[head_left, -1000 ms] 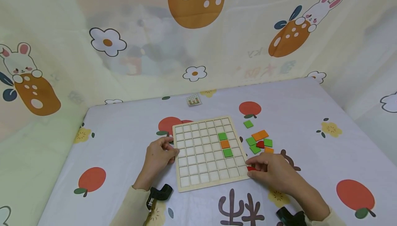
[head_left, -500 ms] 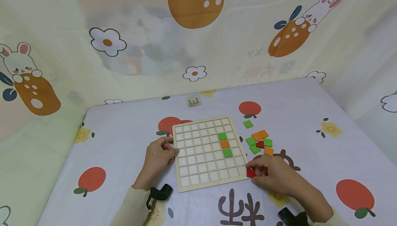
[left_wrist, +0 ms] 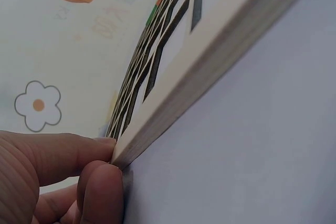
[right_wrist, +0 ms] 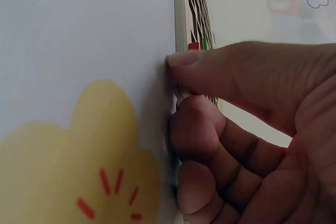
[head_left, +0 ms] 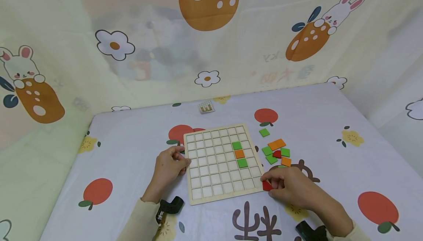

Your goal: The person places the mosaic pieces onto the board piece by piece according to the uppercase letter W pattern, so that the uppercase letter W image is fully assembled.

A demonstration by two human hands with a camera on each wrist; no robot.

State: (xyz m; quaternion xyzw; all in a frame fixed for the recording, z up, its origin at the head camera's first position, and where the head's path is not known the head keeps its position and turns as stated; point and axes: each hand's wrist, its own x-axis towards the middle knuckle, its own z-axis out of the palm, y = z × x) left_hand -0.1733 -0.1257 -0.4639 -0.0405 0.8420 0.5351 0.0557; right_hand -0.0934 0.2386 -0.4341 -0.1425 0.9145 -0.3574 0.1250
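A wooden grid board (head_left: 195,201) lies on the table, with two green square tiles and one orange square tile (head_left: 239,154) in a column of its cells. My left hand (head_left: 169,164) pinches the board's left edge between thumb and finger; the left wrist view shows the fingertips (left_wrist: 102,187) right at the edge. At the board's lower right edge, my right hand (head_left: 290,186) holds a small red tile (head_left: 266,186) between thumb and index finger. The hand partly covers this tile. In the right wrist view, a bit of red shows above the thumb (right_wrist: 210,69).
Right of the board lie loose green, orange and red tiles, among them a green tile (head_left: 264,132) set apart at the back. A small card with a grid pattern (head_left: 206,107) lies behind the board. Patterned cloth walls rise around the table.
The right hand has shifted slightly and turned the red tile, which now shows more between the fingers. An orange tile and a green edge behind that hand are more exposed. The left hand stays still.
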